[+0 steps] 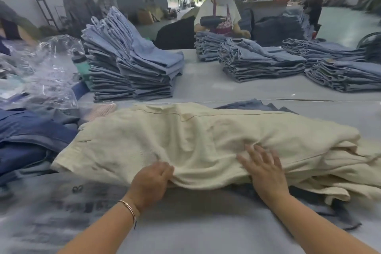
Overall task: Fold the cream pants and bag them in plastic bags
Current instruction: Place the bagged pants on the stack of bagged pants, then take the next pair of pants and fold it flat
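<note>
Both forearms reach in from the near edge of the table [206, 239], a thin bracelet [128, 207] on the left wrist. Left hand [151, 181]: fingers curled over the near hem of the cream pants [185, 140], gripping a fold of the cloth. Right hand [266, 171]: fingers straight and spread, palm pressed flat on the cloth, gripping nothing.

Cream pants: lying directly ahead of the hands, on top of darker garments whose edges show beneath and beyond them. Long axis runs left to right across the view, roughly parallel to the near table edge. The left end lies flatter and reaches toward a pile of dark blue denim [31, 136]; the right end is bunched into several loose layers that extend out of view. Whether one pair or several make up the bunched end cannot be told.

Governing relation: both hands meet the same near long edge, the left toward the middle of the garment, the right farther toward the bunched end. Neither hand is near either short end. A fold across the long axis would therefore call, in all likelihood, for one hand to travel sideways to an end while the other pins the middle; the right hand is the nearer to the bulky end.

Clear plastic bags [51, 68] lie crumpled at far left, well apart from the pants and closer to the left hand. Bagging is not yet begun. Stacks of folded light denim [132, 64] stand beyond.
</note>
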Demonstrator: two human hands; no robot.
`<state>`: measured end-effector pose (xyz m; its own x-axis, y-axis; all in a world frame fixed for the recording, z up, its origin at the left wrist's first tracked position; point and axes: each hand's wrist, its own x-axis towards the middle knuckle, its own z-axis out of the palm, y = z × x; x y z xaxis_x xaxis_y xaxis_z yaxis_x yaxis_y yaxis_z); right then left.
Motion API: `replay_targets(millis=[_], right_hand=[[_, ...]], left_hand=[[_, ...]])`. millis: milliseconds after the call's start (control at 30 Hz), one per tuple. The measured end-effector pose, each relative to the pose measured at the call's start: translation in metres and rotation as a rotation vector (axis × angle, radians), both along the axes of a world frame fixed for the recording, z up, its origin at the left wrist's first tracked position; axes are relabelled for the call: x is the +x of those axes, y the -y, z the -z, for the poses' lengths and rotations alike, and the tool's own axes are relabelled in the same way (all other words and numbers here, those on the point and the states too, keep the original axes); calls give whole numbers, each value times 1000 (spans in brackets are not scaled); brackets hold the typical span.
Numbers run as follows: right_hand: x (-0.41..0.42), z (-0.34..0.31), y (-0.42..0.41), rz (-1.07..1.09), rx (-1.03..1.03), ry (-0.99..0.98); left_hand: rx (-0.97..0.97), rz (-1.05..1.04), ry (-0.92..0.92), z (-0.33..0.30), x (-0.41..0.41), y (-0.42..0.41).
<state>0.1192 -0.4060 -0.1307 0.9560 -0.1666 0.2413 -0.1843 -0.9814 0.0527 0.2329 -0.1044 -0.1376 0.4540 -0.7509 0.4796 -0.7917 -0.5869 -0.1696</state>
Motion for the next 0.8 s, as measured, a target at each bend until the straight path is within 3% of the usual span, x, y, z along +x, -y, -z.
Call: replay_targets(millis=[100, 167, 233, 300, 433, 633, 700, 800], right_hand=[[8, -25, -3, 38, 152, 178], [9, -61, -1, 91, 251, 293], [-3, -98, 2, 31, 200, 388], [-28, -129, 1, -112, 93, 489], [-91, -184, -9, -296, -17, 571], [-200, -228, 15, -174, -48, 647], [-231, -227, 20, -73, -62, 691], [-263, -210, 13, 11, -41, 710]], left_hand=[[-246, -134, -92, -39, 4, -9], [-224, -61, -52, -64, 2, -12], [-52, -15, 11, -85, -2, -18], [16, -129, 68, -108, -12, -25], [-118, -414, 52, -170, -34, -35], [-307, -441, 128, -234, -87, -27], [-459, -470, 60, -231, -110, -23], [-587, -584, -257, -203, -145, -16]])
